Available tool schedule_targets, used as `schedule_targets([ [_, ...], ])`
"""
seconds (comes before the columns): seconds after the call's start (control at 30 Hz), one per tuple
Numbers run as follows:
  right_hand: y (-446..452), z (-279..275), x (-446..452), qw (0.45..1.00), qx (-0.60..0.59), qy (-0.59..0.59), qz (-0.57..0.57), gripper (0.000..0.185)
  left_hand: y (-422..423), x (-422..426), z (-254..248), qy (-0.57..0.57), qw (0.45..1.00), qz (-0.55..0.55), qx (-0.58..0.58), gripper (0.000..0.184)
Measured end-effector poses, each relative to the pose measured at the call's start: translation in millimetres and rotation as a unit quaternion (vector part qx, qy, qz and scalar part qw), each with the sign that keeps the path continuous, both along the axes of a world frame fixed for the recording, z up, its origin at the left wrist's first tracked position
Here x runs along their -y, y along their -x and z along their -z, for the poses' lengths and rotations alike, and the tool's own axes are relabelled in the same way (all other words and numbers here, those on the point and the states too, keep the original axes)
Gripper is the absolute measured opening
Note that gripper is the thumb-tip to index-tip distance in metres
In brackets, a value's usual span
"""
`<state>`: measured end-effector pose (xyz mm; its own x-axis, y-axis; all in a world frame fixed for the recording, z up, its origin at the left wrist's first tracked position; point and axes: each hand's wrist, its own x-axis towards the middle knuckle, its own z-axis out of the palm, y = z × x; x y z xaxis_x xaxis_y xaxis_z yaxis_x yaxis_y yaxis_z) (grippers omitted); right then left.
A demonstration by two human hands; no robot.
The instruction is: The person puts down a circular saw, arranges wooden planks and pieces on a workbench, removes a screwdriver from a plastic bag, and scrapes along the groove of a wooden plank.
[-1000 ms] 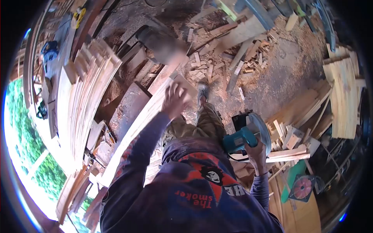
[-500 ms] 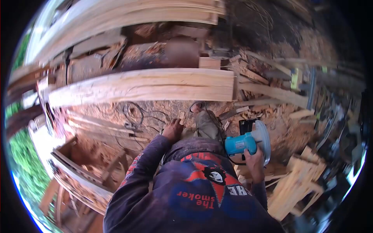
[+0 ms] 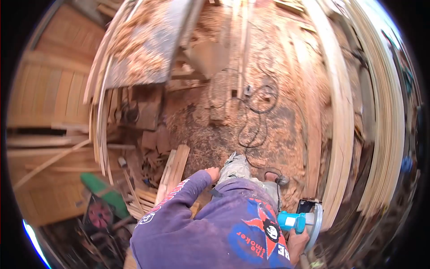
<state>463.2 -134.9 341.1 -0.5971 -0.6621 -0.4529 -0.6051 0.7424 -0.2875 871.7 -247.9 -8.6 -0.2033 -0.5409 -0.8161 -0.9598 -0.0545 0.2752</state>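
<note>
My right hand (image 3: pixel 297 242) is wrapped round the handle of a teal circular saw (image 3: pixel 290 220) with a pale round guard, held low at my right side. The saw's dark base plate points away from me, close to the near end of a long timber beam (image 3: pixel 337 112). My left hand (image 3: pixel 214 173) hangs beside my left thigh with its fingers curled in, and nothing shows in it. Near it on the left lie a few short planks (image 3: pixel 175 168). A dark cord (image 3: pixel 251 143) loops over the shavings ahead of my feet.
Ahead on the left stands a workbench (image 3: pixel 134 76) heaped with shavings. Wooden panels (image 3: pixel 53 89) lean at the far left, with a green object (image 3: pixel 105 193) below them. Stacked long boards (image 3: pixel 385 112) line the right. Shavings cover the floor (image 3: pixel 201 139).
My body and view have turned left, so the beam that lay across in front now runs along my right. The saw has stayed in my right hand. My left hand's fingers are now curled.
</note>
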Motion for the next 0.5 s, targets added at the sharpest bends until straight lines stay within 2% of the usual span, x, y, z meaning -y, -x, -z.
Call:
schedule_targets([
  [0.03,-8,-11,-4,0.999,0.035,0.021,-0.019,0.028,-24,-32,-16,0.018,0.999,-0.032,0.004,0.041],
  [0.07,-8,7,16,0.997,0.031,0.031,-0.058,0.027,-42,-36,-13,0.029,0.997,-0.068,0.004,0.042],
  [0.13,-37,8,72,0.992,0.030,0.025,-0.121,0.028,-78,-30,-26,-0.021,0.992,-0.123,0.002,0.047],
  [0.2,-75,-1,127,0.979,0.038,0.046,-0.193,0.023,-114,-23,-39,-0.003,0.975,-0.223,-0.016,0.046],
  [0.23,-92,-4,152,0.965,0.033,0.055,-0.255,0.021,-133,-23,-38,0.000,0.971,-0.236,-0.021,0.046],
  [0.3,-118,-10,165,0.933,0.047,0.087,-0.345,0.018,-157,-49,-36,0.113,0.912,-0.391,-0.045,0.043],
  [0.33,-133,-8,183,0.918,0.068,0.100,-0.378,0.017,-169,-51,-38,0.125,0.885,-0.448,-0.040,0.042],
  [0.4,-167,-12,221,0.883,0.042,0.061,-0.463,0.017,-193,-65,-28,0.180,0.834,-0.520,-0.028,0.042],
  [0.47,-208,-19,256,0.855,0.082,0.061,-0.509,0.021,-216,-94,-2,0.207,0.774,-0.595,-0.063,0.042],
  [0.5,-225,-17,269,0.851,0.080,0.065,-0.514,0.021,-226,-113,9,0.227,0.765,-0.601,-0.056,0.044],
])
